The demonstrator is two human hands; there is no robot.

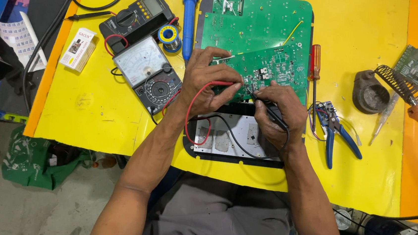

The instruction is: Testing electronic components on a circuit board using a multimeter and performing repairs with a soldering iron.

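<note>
Frame centre — your left hand (pixel 207 80) pinches the red probe (pixel 231 84), your right hand (pixel 279 113) grips the black probe (pixel 269 109); both tips on the green board (pixel 272 68), meter (pixel 148 73) left of it.

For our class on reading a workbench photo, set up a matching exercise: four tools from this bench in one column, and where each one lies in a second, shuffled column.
Things
1. solder spool
2. blue-handled pliers
3. orange-handled screwdriver
4. analog multimeter

Places
A. just right of the green circuit board
B. left of the left hand
C. right of the right hand, by the loose wires
D. beside the blue soldering iron, at the bench top

Pairs: 1-D, 2-C, 3-A, 4-B
</note>
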